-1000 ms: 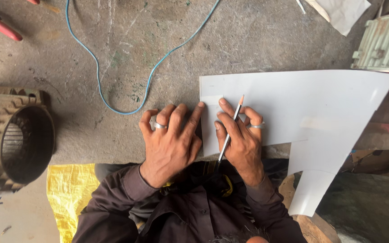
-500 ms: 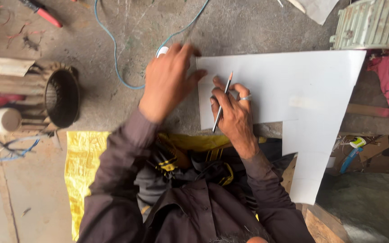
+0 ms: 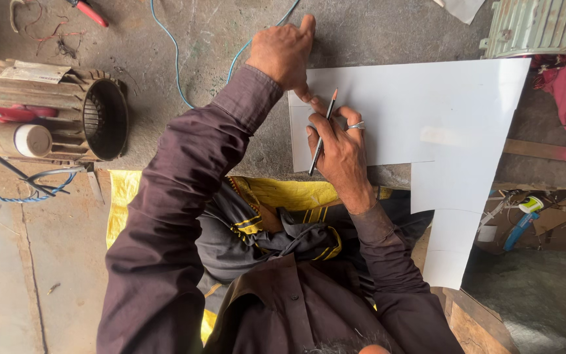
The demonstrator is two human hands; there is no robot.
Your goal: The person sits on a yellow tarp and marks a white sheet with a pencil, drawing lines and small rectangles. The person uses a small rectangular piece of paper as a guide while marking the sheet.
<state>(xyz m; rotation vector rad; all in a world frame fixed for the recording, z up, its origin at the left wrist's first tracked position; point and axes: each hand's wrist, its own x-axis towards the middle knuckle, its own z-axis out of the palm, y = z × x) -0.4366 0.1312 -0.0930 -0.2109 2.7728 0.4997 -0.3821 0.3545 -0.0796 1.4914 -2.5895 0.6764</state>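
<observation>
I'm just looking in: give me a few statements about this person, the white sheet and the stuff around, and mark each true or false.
1. The right hand holds a pencil. True.
2. The left hand lies in the person's lap. False: it reaches forward to the top left corner of the white sheet.
3. A ring is on the right hand. True.
4. The sheet is a plain rectangle. False: a narrower strip runs down from its right part.
5. A blue wire lies on the floor. True.

Right hand (image 3: pixel 340 147) with pencil (image 3: pixel 322 132) on white sheet (image 3: pixel 427 111), left hand (image 3: pixel 284 54) at its corner
</observation>
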